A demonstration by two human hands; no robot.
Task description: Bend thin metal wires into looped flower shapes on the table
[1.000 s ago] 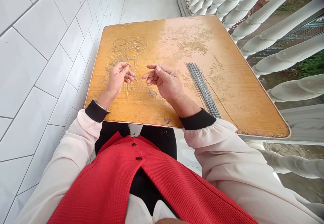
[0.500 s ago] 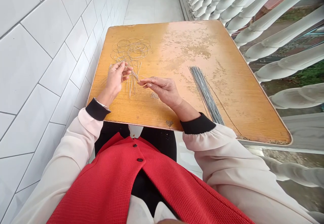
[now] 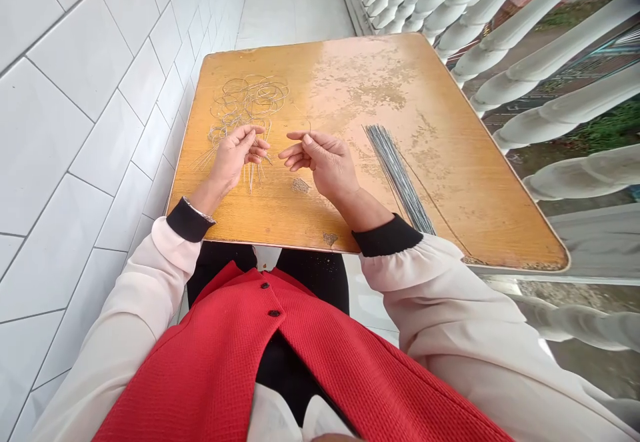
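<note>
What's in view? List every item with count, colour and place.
table top: one, worn orange-brown, in front of the person
wire loops: many, silver, tangled at the table's far left
short wire pieces: several, silver, under the left hand
straight wire rods: one bundle, grey, right of the right hand
wall tiles: many, white, left
balusters: several, white, right
floor tiles: many, white, beyond the table
vest: one, red, on the torso
sleeves: two, pale with black cuffs, on the arms
bracelet: one, silver, left wrist
left hand: one, over the short wire pieces
right hand: one, over the table top
</note>
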